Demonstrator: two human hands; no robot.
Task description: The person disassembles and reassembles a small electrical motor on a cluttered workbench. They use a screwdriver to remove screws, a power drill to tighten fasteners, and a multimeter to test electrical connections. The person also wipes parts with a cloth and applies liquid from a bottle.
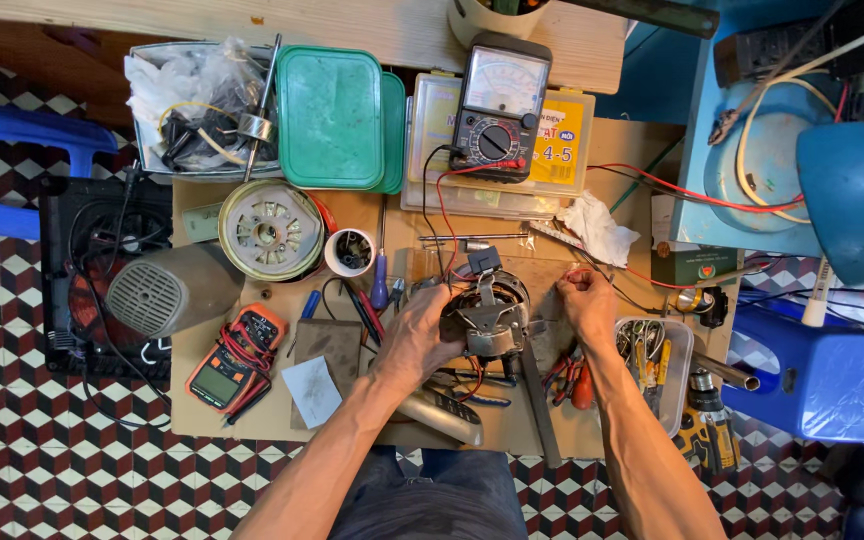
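Note:
A round metal fan motor (489, 312) with copper windings and a bracket on top lies in the middle of a low brown board (612, 150). My left hand (420, 335) grips its left side. My right hand (589, 305) sits just right of the motor, fingers closed, pinching something thin; what it pinches is too small to tell. Red and black wires (449, 215) run from the motor area up to a black analog meter (500, 108).
An orange digital meter (234, 360), a round motor cover (270, 230), green lids (334, 118), a tray of parts (202, 105), pliers (572, 378), a clear box of tools (652, 355), a drill (707, 425), a white rag (597, 228), and blue stools (832, 375) surround the work.

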